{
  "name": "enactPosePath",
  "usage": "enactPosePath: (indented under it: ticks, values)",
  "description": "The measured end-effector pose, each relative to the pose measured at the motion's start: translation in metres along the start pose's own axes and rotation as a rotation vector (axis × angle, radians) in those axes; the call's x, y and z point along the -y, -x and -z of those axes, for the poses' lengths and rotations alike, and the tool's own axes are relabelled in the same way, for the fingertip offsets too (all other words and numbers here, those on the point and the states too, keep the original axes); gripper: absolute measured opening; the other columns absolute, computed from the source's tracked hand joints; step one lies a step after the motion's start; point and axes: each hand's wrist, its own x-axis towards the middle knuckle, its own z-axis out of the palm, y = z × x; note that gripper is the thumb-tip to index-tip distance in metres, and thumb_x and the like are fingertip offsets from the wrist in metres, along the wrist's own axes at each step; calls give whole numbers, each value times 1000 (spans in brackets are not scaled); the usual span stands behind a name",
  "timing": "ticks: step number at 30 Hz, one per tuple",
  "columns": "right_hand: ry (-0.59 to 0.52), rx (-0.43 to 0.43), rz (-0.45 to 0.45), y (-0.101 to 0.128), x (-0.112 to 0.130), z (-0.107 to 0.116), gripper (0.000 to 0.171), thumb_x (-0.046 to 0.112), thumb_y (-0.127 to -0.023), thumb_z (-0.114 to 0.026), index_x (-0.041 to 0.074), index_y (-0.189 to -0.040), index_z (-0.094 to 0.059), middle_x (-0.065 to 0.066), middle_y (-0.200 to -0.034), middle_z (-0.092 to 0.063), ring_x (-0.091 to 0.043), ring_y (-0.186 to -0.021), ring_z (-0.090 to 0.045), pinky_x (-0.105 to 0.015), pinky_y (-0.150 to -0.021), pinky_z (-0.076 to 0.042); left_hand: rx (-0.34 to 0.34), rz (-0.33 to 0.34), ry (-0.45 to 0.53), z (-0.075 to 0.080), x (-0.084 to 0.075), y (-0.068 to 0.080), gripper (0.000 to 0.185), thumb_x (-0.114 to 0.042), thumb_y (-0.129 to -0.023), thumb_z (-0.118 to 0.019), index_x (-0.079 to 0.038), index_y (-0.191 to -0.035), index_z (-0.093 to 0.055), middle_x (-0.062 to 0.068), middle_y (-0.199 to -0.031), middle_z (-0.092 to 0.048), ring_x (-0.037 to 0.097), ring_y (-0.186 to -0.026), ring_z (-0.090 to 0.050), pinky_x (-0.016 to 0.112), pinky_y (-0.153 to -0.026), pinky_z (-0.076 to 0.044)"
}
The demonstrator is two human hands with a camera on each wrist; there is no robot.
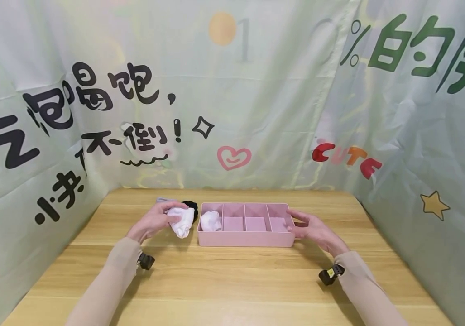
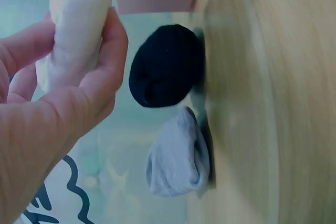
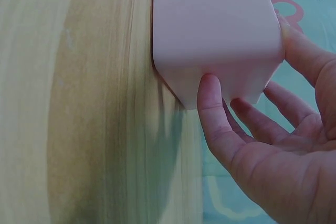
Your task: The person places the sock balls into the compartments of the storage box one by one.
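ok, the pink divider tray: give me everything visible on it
The pink divider tray is a low matte rectangle that looks like plastic, with four compartments side by side. It sits flat on the wooden table, long side toward the person. The leftmost compartment holds a rolled white sock; the other three look empty. The right hand rests straight fingers against its right end. The left hand holds another white roll just beside its left end.
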Motion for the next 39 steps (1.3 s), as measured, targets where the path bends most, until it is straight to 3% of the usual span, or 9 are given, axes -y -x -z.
enactPosePath:
  ticks: [8,12,20,23,28,33,39]
  values:
    - [-4,-1,-14,0,0,-1,77,16,-91,-70,3,-154,-27,-26,-158,-25,-47,-140,-32,-42,-98,-51,-6,-25,35,-9,-2,-8,37,1,-95,-56,2,-132,-57,23,-121,-54,20,-90,-62,31,-74,-57]
    - [-5,-2,-11,0,0,-1,76,14,-92,-69,3,-154,-27,-26,-158,-24,-48,-140,-31,-44,-99,-51,-19,-70,26,-16,-3,-13,34,-2,-96,-55,0,-130,-59,23,-128,-56,18,-92,-62,29,-75,-56]
    - [25,-26,-16,-1,0,1,75,13,-91,-69,6,-154,-29,-25,-157,-27,-48,-140,-33,-45,-100,-50,-64,-217,-181,-34,-8,-21,30,-5,-97,-55,-13,-123,-68,11,-141,-55,19,-107,-57,26,-78,-52]
    - [14,-24,-14,-1,1,2,75,12,-91,-69,5,-154,-29,-25,-157,-27,-47,-140,-33,-45,-100,-49,-62,-224,-202,-39,-9,-25,33,-8,-98,-56,-16,-128,-66,10,-140,-56,21,-111,-56,28,-84,-50]
    - [14,-21,-8,-1,-1,1,76,12,-90,-70,5,-154,-29,-23,-158,-27,-47,-140,-33,-45,-102,-48,-45,-200,-150,-48,-8,-32,35,-16,-99,-58,-16,-134,-60,10,-140,-56,21,-113,-59,31,-90,-51]
    - [14,-20,-8,1,-2,-1,76,13,-91,-70,4,-154,-29,-24,-158,-26,-47,-140,-33,-44,-99,-50,-30,-182,-134,-57,-9,-35,53,-23,-90,-73,-12,-139,-56,13,-135,-59,17,-106,-62,27,-85,-53]
    - [-9,-2,15,1,0,-1,73,10,-92,-67,2,-153,-27,-28,-157,-25,-49,-140,-32,-42,-97,-52,21,-203,-95,-65,-15,-38,75,-9,-76,-84,-6,-143,-49,20,-134,-55,20,-100,-61,31,-83,-54]
